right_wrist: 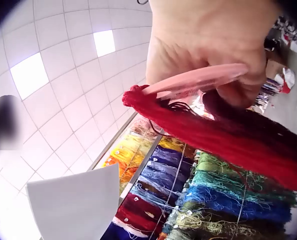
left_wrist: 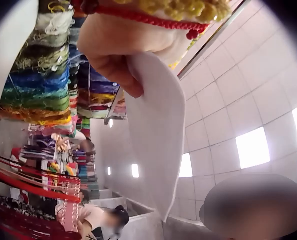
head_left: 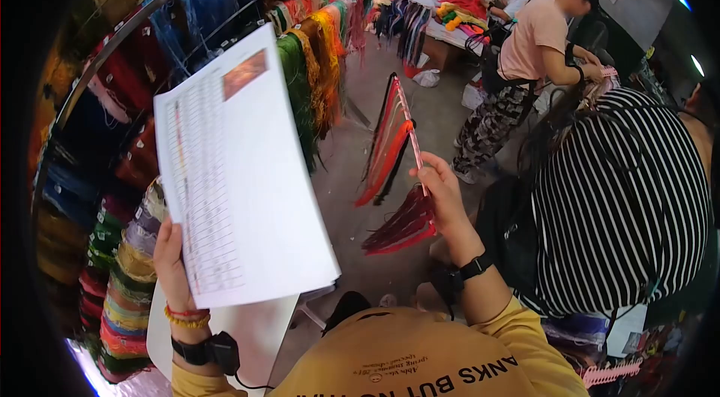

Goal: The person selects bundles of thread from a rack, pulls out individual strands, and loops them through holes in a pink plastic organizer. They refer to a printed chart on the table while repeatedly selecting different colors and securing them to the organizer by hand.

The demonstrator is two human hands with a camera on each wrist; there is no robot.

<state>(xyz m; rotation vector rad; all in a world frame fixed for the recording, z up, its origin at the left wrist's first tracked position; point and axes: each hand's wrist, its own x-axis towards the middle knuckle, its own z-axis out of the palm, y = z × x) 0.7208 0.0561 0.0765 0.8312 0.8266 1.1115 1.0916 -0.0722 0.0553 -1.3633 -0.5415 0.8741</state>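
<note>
My left hand [head_left: 174, 269] grips a stack of white paper sheets [head_left: 262, 172] by its left edge, thumb on the front. A printed table fills the left part of the top sheet, with a small reddish picture above. My right hand [head_left: 442, 198] holds a pink thread holder strip [head_left: 417, 148] by its lower part, to the right of the papers. Dark red thread bundles [head_left: 401, 228] hang beside the fingers, with orange-red and dark bundles [head_left: 390, 153] farther up. In the right wrist view, the strip [right_wrist: 203, 77] crosses the palm, with crimson thread [right_wrist: 208, 132] looped at its end.
Racks of coloured thread skeins [head_left: 135, 247] line the left side. A person in a striped top [head_left: 622, 194] is close on my right; another in a pink shirt [head_left: 536, 44] stands beyond. Tables with thread [head_left: 450, 3] stand at the back. A white surface [head_left: 255, 344] lies below the papers.
</note>
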